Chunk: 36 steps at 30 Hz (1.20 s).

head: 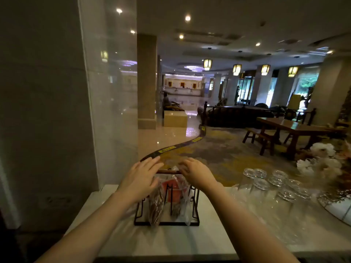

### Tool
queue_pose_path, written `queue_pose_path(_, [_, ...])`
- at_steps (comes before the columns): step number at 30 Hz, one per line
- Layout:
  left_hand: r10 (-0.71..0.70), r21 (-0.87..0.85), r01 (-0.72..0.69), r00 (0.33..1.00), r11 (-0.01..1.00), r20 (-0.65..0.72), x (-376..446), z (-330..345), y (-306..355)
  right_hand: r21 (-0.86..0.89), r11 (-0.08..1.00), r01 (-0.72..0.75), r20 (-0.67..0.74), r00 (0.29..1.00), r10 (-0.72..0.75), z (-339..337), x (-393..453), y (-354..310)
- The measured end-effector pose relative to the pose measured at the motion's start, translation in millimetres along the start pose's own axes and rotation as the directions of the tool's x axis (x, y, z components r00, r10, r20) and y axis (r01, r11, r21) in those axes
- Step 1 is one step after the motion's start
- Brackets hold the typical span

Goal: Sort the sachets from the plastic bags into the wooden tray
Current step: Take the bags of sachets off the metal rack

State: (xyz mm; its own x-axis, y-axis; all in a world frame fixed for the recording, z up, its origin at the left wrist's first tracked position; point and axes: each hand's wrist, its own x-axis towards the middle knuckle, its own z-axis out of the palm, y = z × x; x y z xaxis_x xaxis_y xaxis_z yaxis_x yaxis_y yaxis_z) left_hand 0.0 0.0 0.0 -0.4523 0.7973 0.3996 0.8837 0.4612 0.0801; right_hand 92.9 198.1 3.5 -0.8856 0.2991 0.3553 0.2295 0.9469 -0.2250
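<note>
Worktop (114, 242) of pale stone carries everything: upturned drinking glasses (273, 188) stand well to the right of the fingers, and directly below them sits the wooden tray (167, 211), a dark wire-framed rack with a wooden bar across its top. Clear plastic bags (157, 204) hang down through the rack's compartments, one showing brown sachets (156, 209) and another something red.

Film like this should handle as light, limp and slippery, so it will sag and shift when lifted; the gathered mouth of a bag, up by the wooden bar, looks the sensible place to take hold, pinched rather than scooped. The sachets themselves are probably small and stiff enough to slide out once the mouth is spread.

Just above the rack, the left hand (141, 179) lies with fingers (152, 162) spread flat and holding nothing that I can make out. The right hand (195, 172) has its fingers (182, 165) curled towards a crinkle of clear film between the two hands; motion blur makes it unclear whether they actually pinch it. The sachets lie below both palms, inside the bags.
</note>
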Motion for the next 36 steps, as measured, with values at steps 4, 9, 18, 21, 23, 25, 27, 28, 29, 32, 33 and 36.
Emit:
queue_pose_path(4, [0.005, 0.011, -0.006, 0.997, 1.000, 0.076, 2, 22, -1, -0.069, 0.998, 0.014, 0.071, 0.997, -0.009, 19, -6, 7])
queue_pose_path(9, [-0.014, 0.025, 0.012, 0.999, 1.000, 0.050, 4, 42, -3, -0.110, 0.989, 0.094, -0.066, 0.993, -0.102, 29, -8, 9])
queue_pose_path(18, [-0.023, -0.140, 0.044, 0.989, 0.989, 0.147, 19, 36, -7, 0.039, 0.970, -0.241, 0.221, 0.948, 0.227, 24, 56, 11])
queue_pose_path(21, [-0.018, -0.161, 0.044, 0.987, 0.986, 0.160, 20, 35, -10, -0.045, 0.962, -0.269, 0.395, 0.880, 0.265, 23, 73, 2])
queue_pose_path(23, [-0.020, -0.188, 0.047, 0.990, 0.981, 0.140, 20, 36, -11, -0.087, 0.961, -0.263, 0.452, 0.849, 0.273, 23, 79, -2])
queue_pose_path(25, [-0.029, -0.197, 0.052, 0.992, 0.979, 0.121, 20, 39, -12, -0.091, 0.961, -0.263, 0.454, 0.848, 0.275, 24, 81, -3])
queue_pose_path(27, [-0.039, -0.181, 0.056, 0.995, 0.982, 0.095, 21, 44, -11, -0.070, 0.955, -0.288, 0.415, 0.863, 0.290, 28, 81, -1])
queue_pose_path(28, [-0.046, -0.178, 0.061, 0.995, 0.982, 0.086, 20, 45, -10, -0.052, 0.949, -0.311, 0.389, 0.869, 0.306, 31, 81, 0])
queue_pose_path(29, [-0.053, -0.180, 0.067, 0.995, 0.981, 0.081, 20, 45, -8, -0.020, 0.943, -0.332, 0.360, 0.878, 0.316, 33, 79, 1])
queue_pose_path(32, [-0.072, -0.166, 0.081, 0.996, 0.983, 0.059, 16, 44, -3, 0.165, 0.908, -0.385, 0.243, 0.908, 0.341, 34, 74, 4])
queue_pose_path(33, [-0.077, -0.155, 0.082, 0.996, 0.985, 0.043, 14, 44, -2, 0.240, 0.889, -0.389, 0.194, 0.917, 0.349, 31, 72, 4])
queue_pose_path(36, [-0.100, -0.148, 0.102, 0.995, 0.984, 0.024, 11, 45, 1, 0.348, 0.870, -0.350, 0.079, 0.935, 0.345, 18, 70, 1])
